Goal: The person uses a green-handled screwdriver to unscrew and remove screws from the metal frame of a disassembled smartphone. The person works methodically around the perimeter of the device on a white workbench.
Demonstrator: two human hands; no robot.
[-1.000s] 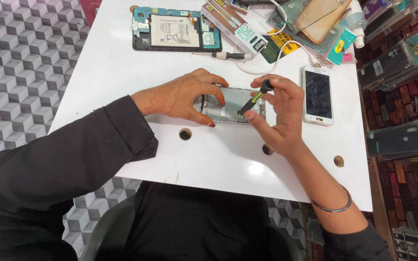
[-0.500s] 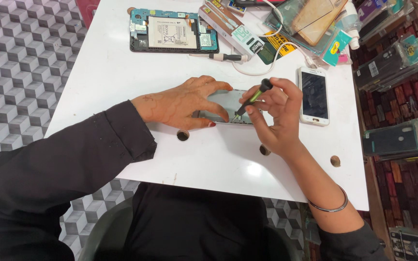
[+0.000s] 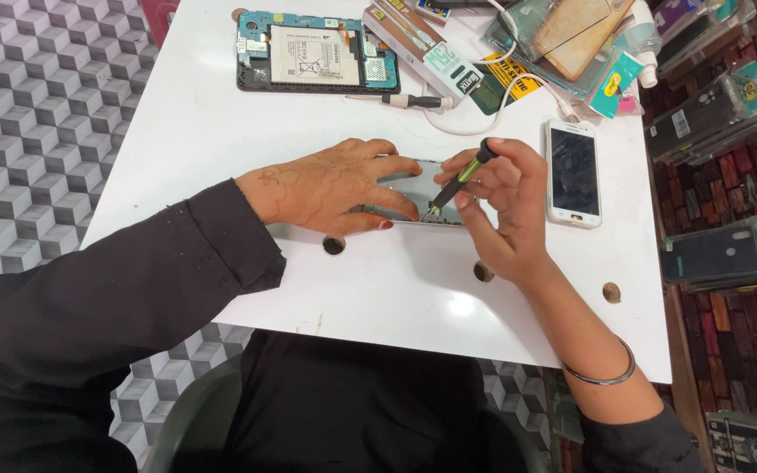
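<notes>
- I'm looking down at my left hand, lying palm-down and flat on the opened phone, fingers spread and pressing it to the white table.
- The phone is sitting near the middle of the table, just ahead of the front edge, mostly hidden under my left fingers; I'm seeing only its grey inner face between the two hands.
- My right hand is pinching a small screwdriver with a black cap and green shaft, fingers closed around it.
- The screwdriver is leaning, tip down, and touching the lower right part of the phone; I can't make out what the tip is sitting in.
- A thin metal bangle is circling my right wrist.
- Just to the right of my right hand, a white phone is lying face-up, screen dark.
- At the far edge, an opened tablet is showing its battery and boards.
- Beside the tablet, a second screwdriver is lying flat, near a white cable.
- Phone cases are piling up along the right side, off the table.
</notes>
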